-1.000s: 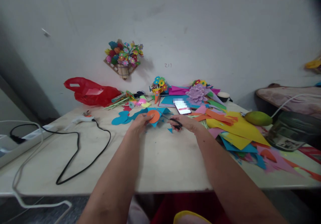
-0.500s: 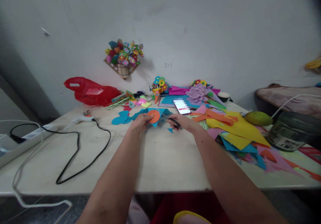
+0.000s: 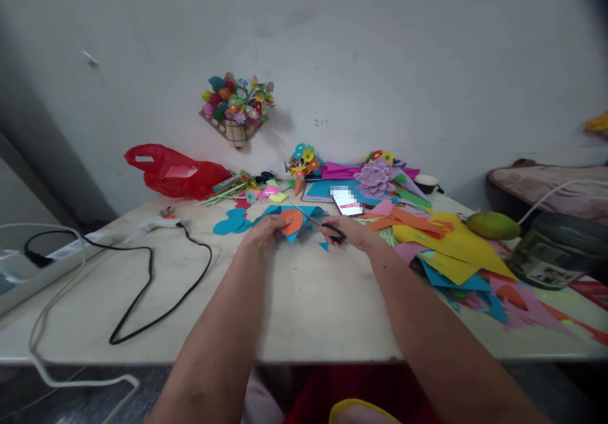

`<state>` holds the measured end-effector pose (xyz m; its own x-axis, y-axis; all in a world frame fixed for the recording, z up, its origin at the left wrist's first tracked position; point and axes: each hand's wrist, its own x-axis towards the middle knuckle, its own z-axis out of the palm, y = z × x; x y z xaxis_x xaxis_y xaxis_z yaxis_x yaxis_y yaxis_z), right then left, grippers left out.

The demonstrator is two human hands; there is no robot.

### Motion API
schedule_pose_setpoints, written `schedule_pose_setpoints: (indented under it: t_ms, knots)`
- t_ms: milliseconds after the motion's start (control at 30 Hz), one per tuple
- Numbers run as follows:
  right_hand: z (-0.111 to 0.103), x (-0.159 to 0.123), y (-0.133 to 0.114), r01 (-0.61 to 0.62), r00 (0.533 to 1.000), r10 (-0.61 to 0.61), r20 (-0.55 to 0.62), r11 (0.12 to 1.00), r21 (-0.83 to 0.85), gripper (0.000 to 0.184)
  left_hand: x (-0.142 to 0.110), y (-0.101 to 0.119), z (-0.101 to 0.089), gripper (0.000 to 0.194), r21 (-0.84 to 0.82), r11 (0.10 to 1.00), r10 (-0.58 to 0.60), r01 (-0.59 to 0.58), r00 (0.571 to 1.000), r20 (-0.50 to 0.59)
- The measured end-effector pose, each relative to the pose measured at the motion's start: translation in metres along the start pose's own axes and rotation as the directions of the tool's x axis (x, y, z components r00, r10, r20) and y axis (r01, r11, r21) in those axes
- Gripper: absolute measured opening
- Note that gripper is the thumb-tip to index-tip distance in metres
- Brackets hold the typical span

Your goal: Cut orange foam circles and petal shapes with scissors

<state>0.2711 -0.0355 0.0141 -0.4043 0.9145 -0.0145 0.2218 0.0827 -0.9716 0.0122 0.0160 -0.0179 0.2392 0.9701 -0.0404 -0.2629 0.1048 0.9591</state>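
My left hand [image 3: 265, 231] pinches an orange paper circle [image 3: 292, 222] against a blue craft sheet [image 3: 293, 237] that shows around its edge. In my right hand [image 3: 349, 231] is a pair of scissors [image 3: 334, 231] with black handles, the fingers wrapped round them. Their blades point up and left, at the blue sheet just right of the orange circle. Several cut blue circles [image 3: 232, 222] lie left of my left hand. A small blue scrap [image 3: 323, 246] rests on the table below the scissors.
A white glue gun [image 3: 160, 223] with a black cord lies left, near a power strip [image 3: 61, 256]. Coloured sheets [image 3: 456, 246], a green mango [image 3: 494, 225] and a glass jar [image 3: 546, 250] stand right. Behind are a phone [image 3: 346, 202], a red bag [image 3: 178, 173] and craft flowers [image 3: 304, 158].
The whole view has shifted slightly, so everything sits a little further right. Both hands keep nearly the same position, with the orange circle and scissors still held.
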Motion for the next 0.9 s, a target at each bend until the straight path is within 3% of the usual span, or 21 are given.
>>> schedule_pose_setpoints:
  t_ms: [300,500,733,900]
  knots:
    - [0.006,0.001,-0.009,-0.084,0.996,0.084,-0.002,0.995,-0.06,0.028,0.006,-0.007,-0.004,0.026,0.061,0.998,-0.006,0.001,0.997,0.081]
    - [0.005,0.006,-0.003,-0.037,0.999,0.037,-0.012,0.999,-0.038,0.023,0.004,-0.005,-0.004,0.025,0.052,0.999,-0.018,0.013,0.996,0.089]
    - [0.003,0.009,-0.001,0.002,1.0,-0.002,-0.015,1.0,-0.025,0.011,-0.002,0.001,-0.004,0.025,0.081,0.995,-0.057,0.055,0.998,0.011]
    - [0.0,0.005,-0.006,-0.001,1.0,-0.001,-0.026,0.996,-0.084,0.028,-0.006,0.004,-0.004,0.025,0.061,0.995,-0.08,0.079,0.997,0.018]
